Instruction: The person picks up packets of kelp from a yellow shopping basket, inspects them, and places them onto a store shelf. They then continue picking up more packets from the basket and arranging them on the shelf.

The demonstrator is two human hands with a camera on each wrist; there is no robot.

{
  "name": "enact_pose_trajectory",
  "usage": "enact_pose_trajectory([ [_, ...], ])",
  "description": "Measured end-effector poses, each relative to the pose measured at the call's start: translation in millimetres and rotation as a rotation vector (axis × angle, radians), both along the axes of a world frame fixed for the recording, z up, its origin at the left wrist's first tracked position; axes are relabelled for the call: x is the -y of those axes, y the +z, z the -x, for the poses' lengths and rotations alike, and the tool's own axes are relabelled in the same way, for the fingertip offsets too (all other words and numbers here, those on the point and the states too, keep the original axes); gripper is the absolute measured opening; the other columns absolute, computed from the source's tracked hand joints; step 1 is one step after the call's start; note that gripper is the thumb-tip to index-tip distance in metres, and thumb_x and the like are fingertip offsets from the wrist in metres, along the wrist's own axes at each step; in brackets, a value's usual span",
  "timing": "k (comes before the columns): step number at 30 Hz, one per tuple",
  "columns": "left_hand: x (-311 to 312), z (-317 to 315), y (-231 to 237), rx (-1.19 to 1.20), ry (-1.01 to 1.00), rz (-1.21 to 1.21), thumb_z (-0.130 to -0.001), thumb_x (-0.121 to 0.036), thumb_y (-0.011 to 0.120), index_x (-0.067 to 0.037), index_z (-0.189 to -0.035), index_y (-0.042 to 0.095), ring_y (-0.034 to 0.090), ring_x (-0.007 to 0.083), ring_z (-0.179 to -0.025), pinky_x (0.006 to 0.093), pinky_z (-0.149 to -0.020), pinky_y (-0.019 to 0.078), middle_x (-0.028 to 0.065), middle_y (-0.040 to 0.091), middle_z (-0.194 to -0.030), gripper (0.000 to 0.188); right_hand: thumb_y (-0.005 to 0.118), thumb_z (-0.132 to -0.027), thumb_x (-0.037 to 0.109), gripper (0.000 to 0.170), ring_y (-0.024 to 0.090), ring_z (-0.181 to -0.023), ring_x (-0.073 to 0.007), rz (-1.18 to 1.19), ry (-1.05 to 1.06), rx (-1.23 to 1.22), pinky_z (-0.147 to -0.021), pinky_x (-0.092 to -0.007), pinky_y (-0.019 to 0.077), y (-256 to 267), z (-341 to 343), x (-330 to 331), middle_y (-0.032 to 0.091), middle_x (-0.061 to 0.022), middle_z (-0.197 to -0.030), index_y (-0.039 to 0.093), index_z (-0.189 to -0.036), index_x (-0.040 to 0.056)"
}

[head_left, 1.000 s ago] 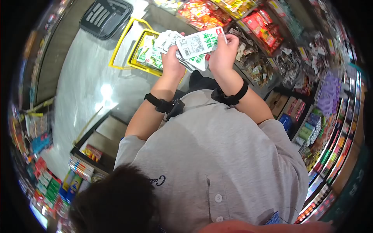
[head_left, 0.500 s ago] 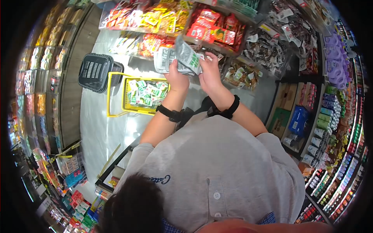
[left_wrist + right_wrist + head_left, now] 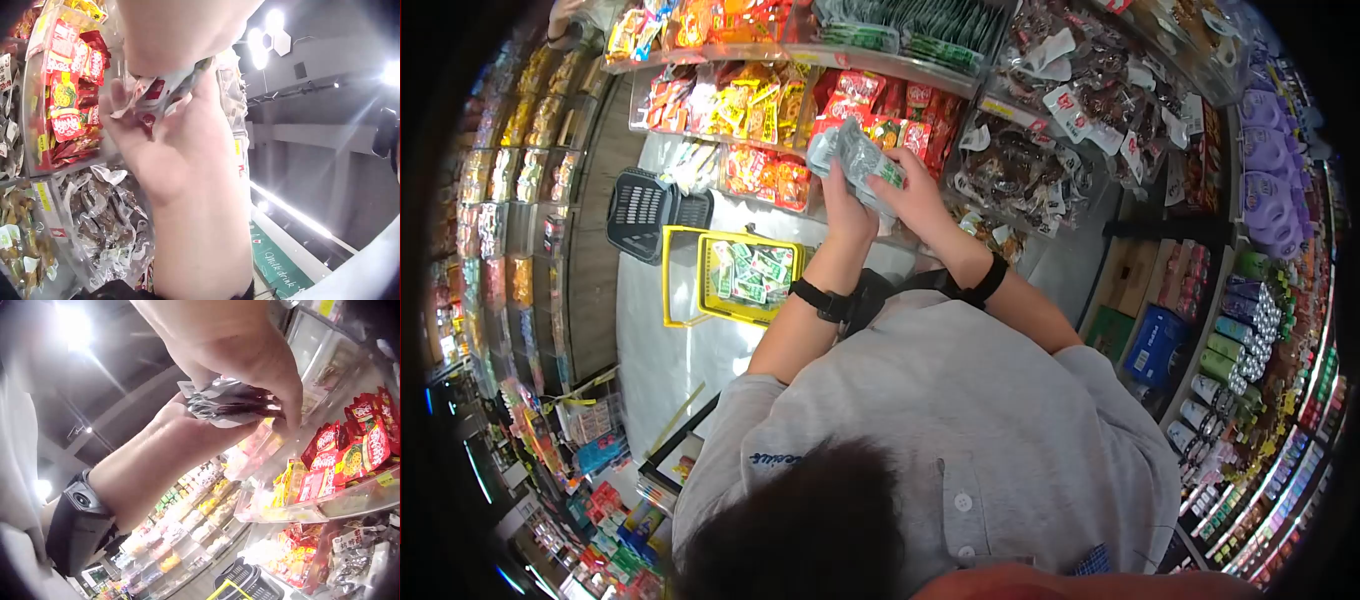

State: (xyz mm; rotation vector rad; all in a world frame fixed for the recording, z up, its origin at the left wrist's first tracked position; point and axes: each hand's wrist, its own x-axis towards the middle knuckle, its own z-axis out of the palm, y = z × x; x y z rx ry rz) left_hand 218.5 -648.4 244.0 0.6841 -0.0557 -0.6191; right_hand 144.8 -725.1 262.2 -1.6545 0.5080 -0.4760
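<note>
Both hands hold a stack of flat snack packets [image 3: 855, 158] in front of the body, with silvery, shiny sides and some green print showing in the head view. My left hand [image 3: 850, 208] grips the stack from the near left, its thumb up along the packets. On the right, my right hand [image 3: 920, 200] pinches the other end, thumb on top. The right wrist view shows the packet edges [image 3: 231, 403] layered between the two hands. Below and left, a yellow shopping basket [image 3: 740, 315] on the floor contains several green-and-white packets [image 3: 750, 272].
Black baskets [image 3: 638, 215] stand on the floor beyond the yellow one. Ahead are clear shelf bins with red snack packets [image 3: 890, 132], yellow packets [image 3: 750, 105] and dark vacuum-packed snacks [image 3: 1020, 165]. Green packets [image 3: 945, 35] fill an upper bin.
The packets were fanned out with their printed sides showing; now they are gathered into a tighter stack. The person's view has swung toward the shelf bins, and the hands have moved before them.
</note>
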Motion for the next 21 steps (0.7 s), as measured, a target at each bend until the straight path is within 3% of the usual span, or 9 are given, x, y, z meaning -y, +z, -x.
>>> enact_pose_trajectory([
  [2, 5.0, -2.6, 6.3, -0.116, -0.119, 0.006, -0.082, -0.015, 0.044, -0.006, -0.131, 0.032, 0.046, 0.0228, -0.112, 0.0355, -0.097, 0.0351, 0.0117, 0.048, -0.121, 0.052, 0.058, -0.084, 0.018, 0.034, 0.05, -0.096, -0.0171, -0.342, 0.049, 0.011, -0.085, -0.0303, 0.0397, 0.2, -0.2, 15.9, 0.052, -0.0078, -0.106, 0.05, -0.114, 0.004],
  [3, 10.9, -3.6, 15.5, 0.1, -0.136, -0.047, -0.079, -0.014, 0.048, -0.005, -0.131, 0.032, 0.045, 0.0224, -0.113, 0.035, -0.097, 0.0347, 0.0115, 0.048, -0.122, 0.054, 0.057, -0.086, 0.018, 0.033, 0.051, -0.095, -0.0147, -0.515, 0.072, 0.015, -0.084, -0.0297, 0.0406, 1.3, 1.5, 22.8, 0.054, -0.0059, -0.108, 0.049, -0.115, 0.0039],
  [5, 21.0, -4.4, 31.1, 0.52, -0.169, -0.142, -0.075, -0.011, 0.056, -0.004, -0.13, 0.033, 0.045, 0.0214, -0.113, 0.0339, -0.097, 0.0338, 0.0111, 0.047, -0.122, 0.06, 0.054, -0.088, 0.022, 0.043, 0.049, -0.102, -0.0136, -0.516, 0.161, -0.016, -0.087, -0.028, 0.0389, 4.2, 6.3, 31.2, 0.052, -0.0064, -0.116, 0.043, -0.126, 0.0044],
  [6, 25.4, -12.4, 28.4, 0.538, -0.239, -0.161, -0.069, -0.004, 0.06, -0.002, -0.129, 0.033, 0.046, 0.0205, -0.113, 0.0325, -0.096, 0.0343, 0.0119, 0.046, -0.124, 0.066, 0.054, -0.088, 0.025, 0.047, 0.049, -0.103, -0.0138, -0.548, 0.168, -0.001, -0.088, -0.0277, 0.0383, 5.7, 7.2, 30.9, 0.052, -0.0077, -0.118, 0.04, -0.129, 0.0042],
  [9, 32.6, -17.0, 21.0, 0.402, -0.275, -0.334, -0.07, -0.003, 0.056, -0.002, -0.127, 0.035, 0.048, 0.0211, -0.11, 0.0334, -0.094, 0.0364, 0.0135, 0.048, -0.122, 0.061, 0.048, -0.091, 0.025, 0.053, 0.044, -0.113, -0.0173, -0.529, 0.188, -0.034, -0.094, -0.0288, 0.0342, 21.0, 15.8, 38.3, 0.045, -0.0132, -0.127, 0.029, -0.136, 0.0065],
  [11, 40.6, -19.2, 28.3, 0.135, -0.339, -0.149, -0.076, -0.012, 0.051, -0.003, -0.123, 0.04, 0.051, 0.0259, -0.106, 0.0398, -0.091, 0.0406, 0.0168, 0.052, -0.117, 0.049, 0.047, -0.091, 0.023, 0.054, 0.041, -0.117, -0.021, -0.456, 0.145, -0.11, -0.097, -0.0308, 0.0317, 32.8, 18.3, 40.4, 0.04, -0.0161, -0.13, 0.025, -0.138, 0.0066],
  [13, 45.8, -34.0, 30.8, -0.261, -0.421, -0.026, -0.079, -0.018, 0.048, -0.004, -0.122, 0.042, 0.053, 0.0282, -0.103, 0.0428, -0.088, 0.0433, 0.0184, 0.053, -0.115, 0.045, 0.048, -0.088, 0.019, 0.051, 0.036, -0.12, -0.0313, -0.026, -0.051, -0.102, -0.1, -0.0368, 0.0277, 22.6, 15.9, 42.4, 0.035, -0.0205, -0.129, 0.03, -0.132, 0.0025],
  [16, 59.2, -51.0, 40.0, -0.165, -0.555, -0.112, -0.082, -0.029, 0.046, -0.005, -0.113, 0.047, 0.054, 0.0272, -0.101, 0.0417, -0.087, 0.0442, 0.0161, 0.054, -0.111, 0.039, 0.052, -0.081, 0.017, 0.041, 0.04, -0.114, -0.0352, 0.534, -0.37, 0.207, -0.097, -0.0416, 0.0301, 31.3, 10.3, 45.2, 0.04, -0.0215, -0.122, 0.043, -0.117, -0.0012],
  [21, 70.9, -43.7, 51.5, -0.103, -0.565, -0.207, -0.084, -0.023, 0.044, -0.004, -0.12, 0.047, 0.056, 0.0222, -0.093, 0.0344, -0.083, 0.0457, 0.0113, 0.058, -0.1, 0.041, 0.049, -0.079, 0.011, 0.025, 0.051, -0.1, -0.0365, 0.777, -0.334, 0.428, -0.09, -0.0446, 0.0372, 37.7, -31.3, 39.7, 0.054, -0.0175, -0.103, 0.052, -0.1, -0.0009],
])
